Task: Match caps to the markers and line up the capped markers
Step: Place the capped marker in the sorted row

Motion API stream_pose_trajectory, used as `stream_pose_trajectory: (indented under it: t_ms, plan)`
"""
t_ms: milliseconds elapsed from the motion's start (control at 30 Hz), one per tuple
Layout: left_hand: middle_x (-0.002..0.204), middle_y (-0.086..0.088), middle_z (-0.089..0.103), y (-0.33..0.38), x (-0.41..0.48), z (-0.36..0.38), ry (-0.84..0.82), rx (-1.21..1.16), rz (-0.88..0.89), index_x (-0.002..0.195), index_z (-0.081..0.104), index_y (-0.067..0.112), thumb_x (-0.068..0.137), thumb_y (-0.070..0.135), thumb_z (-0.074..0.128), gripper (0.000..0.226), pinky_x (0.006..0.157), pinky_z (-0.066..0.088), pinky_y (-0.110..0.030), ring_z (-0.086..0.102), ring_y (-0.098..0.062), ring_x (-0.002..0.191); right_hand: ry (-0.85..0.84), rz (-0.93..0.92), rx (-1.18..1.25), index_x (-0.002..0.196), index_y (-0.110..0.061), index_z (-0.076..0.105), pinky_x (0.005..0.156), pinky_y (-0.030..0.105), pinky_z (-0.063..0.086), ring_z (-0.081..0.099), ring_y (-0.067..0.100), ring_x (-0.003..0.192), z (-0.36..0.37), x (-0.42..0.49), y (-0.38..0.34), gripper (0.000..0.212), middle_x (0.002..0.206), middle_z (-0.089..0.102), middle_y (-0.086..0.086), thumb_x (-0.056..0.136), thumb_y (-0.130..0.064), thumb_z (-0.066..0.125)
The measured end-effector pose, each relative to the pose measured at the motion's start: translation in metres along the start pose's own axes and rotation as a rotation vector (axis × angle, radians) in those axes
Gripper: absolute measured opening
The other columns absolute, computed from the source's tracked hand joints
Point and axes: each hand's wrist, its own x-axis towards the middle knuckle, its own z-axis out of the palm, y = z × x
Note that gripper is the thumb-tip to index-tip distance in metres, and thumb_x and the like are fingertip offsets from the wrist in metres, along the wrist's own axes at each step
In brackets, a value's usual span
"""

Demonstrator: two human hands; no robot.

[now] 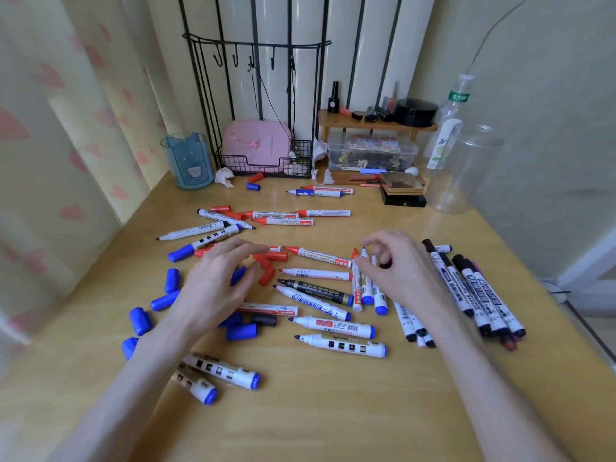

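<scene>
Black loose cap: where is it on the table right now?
Head view, left of centre: the black cap lies on the table just nearer the camera than the left hand, beside a blue cap and under the red-banded marker.

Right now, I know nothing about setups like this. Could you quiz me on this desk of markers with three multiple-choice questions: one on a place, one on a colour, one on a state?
1. Where does the blue cup stand?
A. In the wire basket
B. At the far left corner of the table
C. On the wooden shelf

2. What colour are the loose caps near the table's left edge?
A. Blue
B. Green
C. Yellow

3. How is the black-and-gold marker in the middle?
A. Capped
B. Standing upright
C. Lying flat, uncapped

Answers:
1. B: it stands by the curtain, left of the basket.
2. A: each of the caps lying there is blue.
3. C: it lies on the table with its dark tip bare.
</scene>
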Motion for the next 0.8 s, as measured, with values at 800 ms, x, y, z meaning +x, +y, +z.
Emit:
stream_pose_trajectory:
  t_ms: [800]
  plan:
    - [0.117,0.008,0.067,-0.057,-0.018,-0.054,0.182,-0.004,-0.189,0.128,0.069,0.031,0.101,0.026,0.057,0.031,0.089,0.055,-0.049,0.064,-0.014,0.106,-0.182,0.018,0.286,0.115,-0.029,0.071,0.086,0.031,0.057,0.070,0.003,0.091,0.014,0.045,-0.017,0.021,0.100,0.073,-0.012,0.107,-0.025,0.051]
